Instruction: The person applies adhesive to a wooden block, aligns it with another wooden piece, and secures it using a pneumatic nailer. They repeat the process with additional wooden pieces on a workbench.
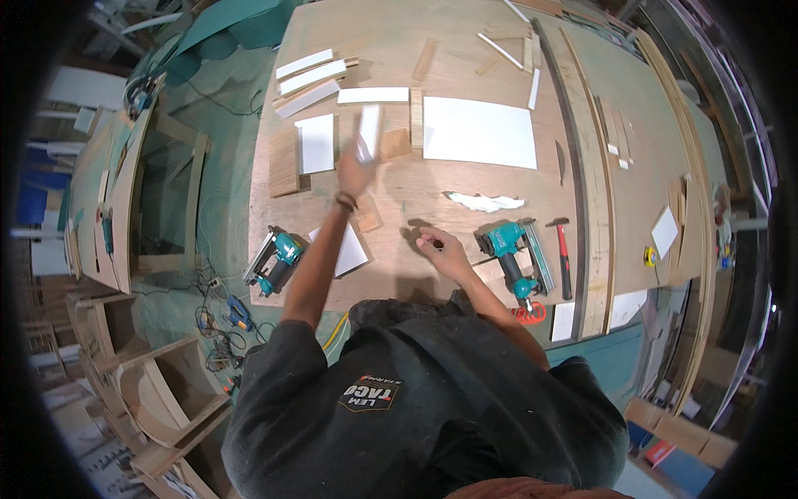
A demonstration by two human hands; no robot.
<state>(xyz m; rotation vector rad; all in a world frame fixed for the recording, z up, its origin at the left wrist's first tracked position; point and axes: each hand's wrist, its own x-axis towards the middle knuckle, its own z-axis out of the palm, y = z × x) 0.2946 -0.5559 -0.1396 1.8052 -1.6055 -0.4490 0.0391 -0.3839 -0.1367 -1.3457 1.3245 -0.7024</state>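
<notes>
My left hand (356, 173) reaches forward over the wooden worktable and grips the near end of a short white-faced wood strip (370, 129); both are slightly blurred. My right hand (445, 253) is low over the table with its fingers curled together. Whatever those fingers hold, if anything, I cannot make out. Ahead of the left hand lies another white strip (373, 96), and beside it a white panel (316, 144). A larger white rectangular board (480, 133) rests to the right. Close to my left forearm is a tilted white panel (351, 252).
A teal nail gun (510, 249) lies right of my right hand, with a red-handled hammer (564, 259) beyond it. Another teal nail gun (278, 258) sits at the left table edge. Several white strips (312, 76) are grouped far left. A crumpled white scrap (484, 202) lies mid-right.
</notes>
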